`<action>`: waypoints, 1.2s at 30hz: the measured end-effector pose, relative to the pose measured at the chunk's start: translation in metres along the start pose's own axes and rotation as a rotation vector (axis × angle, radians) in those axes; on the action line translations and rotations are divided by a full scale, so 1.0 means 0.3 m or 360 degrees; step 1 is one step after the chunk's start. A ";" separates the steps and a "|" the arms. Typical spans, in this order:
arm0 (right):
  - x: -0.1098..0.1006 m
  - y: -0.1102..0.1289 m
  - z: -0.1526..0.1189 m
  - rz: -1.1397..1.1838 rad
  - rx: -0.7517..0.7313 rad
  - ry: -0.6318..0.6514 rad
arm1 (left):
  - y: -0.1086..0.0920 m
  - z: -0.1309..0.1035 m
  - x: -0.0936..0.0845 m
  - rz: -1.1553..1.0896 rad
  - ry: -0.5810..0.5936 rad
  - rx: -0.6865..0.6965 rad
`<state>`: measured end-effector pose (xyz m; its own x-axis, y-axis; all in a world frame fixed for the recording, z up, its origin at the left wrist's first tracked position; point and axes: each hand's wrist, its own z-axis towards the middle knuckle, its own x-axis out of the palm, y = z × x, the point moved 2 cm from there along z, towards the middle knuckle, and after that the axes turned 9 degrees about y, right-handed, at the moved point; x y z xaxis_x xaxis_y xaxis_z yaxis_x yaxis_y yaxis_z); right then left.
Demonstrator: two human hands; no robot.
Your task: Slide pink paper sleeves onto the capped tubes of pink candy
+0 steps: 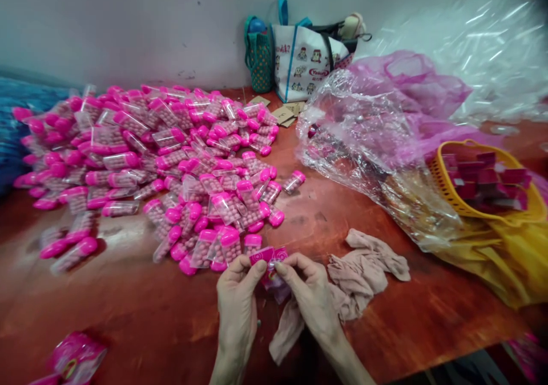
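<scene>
Near the front of the red-brown table, my left hand (pixel 240 288) and my right hand (pixel 309 291) meet over a small pink packet (pixel 272 266). Each hand pinches it between thumb and fingers, one on either side of its top. The packet's lower part looks clear and purplish, and its contents are too small to make out. Just beyond my hands lies a large heap of clear bottles with pink caps (pixel 192 174), holding pinkish beads. A crumpled beige cloth (pixel 363 271) lies beside and partly behind my right hand.
A yellow basket (pixel 445 188) with magenta pieces stands at the right, near clear plastic (pixel 355 117) and pink bags (pixel 411 82). A white bag (pixel 299 60) and green holder (pixel 260 63) stand by the wall. One pink package (pixel 79 356) lies front left.
</scene>
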<state>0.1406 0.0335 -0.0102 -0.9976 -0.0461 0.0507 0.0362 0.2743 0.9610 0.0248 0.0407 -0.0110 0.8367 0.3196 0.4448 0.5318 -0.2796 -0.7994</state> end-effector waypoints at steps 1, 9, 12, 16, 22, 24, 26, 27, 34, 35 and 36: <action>0.002 0.004 -0.002 -0.0020 -0.0005 -0.0019 | 0.002 -0.002 -0.008 0.0013 -0.0021 0.0019; 0.047 0.003 -0.010 -0.0075 -0.0057 0.0047 | -0.011 -0.008 -0.043 -0.0043 -0.0157 0.0129; 0.035 -0.010 -0.010 -0.0103 -0.0090 -0.0047 | -0.034 -0.003 -0.057 -0.0125 -0.0221 0.0182; 0.036 0.007 -0.006 -0.0132 -0.0194 -0.0001 | -0.055 0.007 -0.080 -0.0202 -0.0260 0.0187; 0.120 0.016 0.001 -0.0167 -0.0149 0.0050 | -0.048 -0.009 -0.066 -0.0214 -0.0164 0.0101; 0.135 0.006 0.001 -0.0193 -0.0193 -0.0020 | -0.044 -0.016 -0.062 -0.0198 -0.0143 0.0116; 0.136 -0.003 0.001 -0.0259 -0.0262 -0.0036 | -0.043 -0.019 -0.068 -0.0173 -0.0142 0.0159; 0.133 -0.004 0.001 -0.0303 -0.0301 -0.0027 | -0.045 -0.020 -0.074 -0.0147 -0.0137 0.0188; 0.113 0.006 0.002 -0.0637 -0.0519 0.0141 | -0.082 -0.019 -0.131 0.0584 0.0041 0.0523; 0.112 0.010 0.002 -0.0685 -0.0532 0.0164 | -0.087 -0.019 -0.136 0.0614 0.0072 0.0517; 0.110 0.015 0.001 -0.0728 -0.0541 0.0186 | -0.092 -0.019 -0.139 0.0651 0.0117 0.0493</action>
<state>0.1078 0.0336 -0.0044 -0.9039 -0.1982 -0.3791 -0.3611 -0.1215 0.9246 -0.0240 0.0300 -0.0052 0.9809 0.1728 0.0892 0.1048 -0.0838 -0.9910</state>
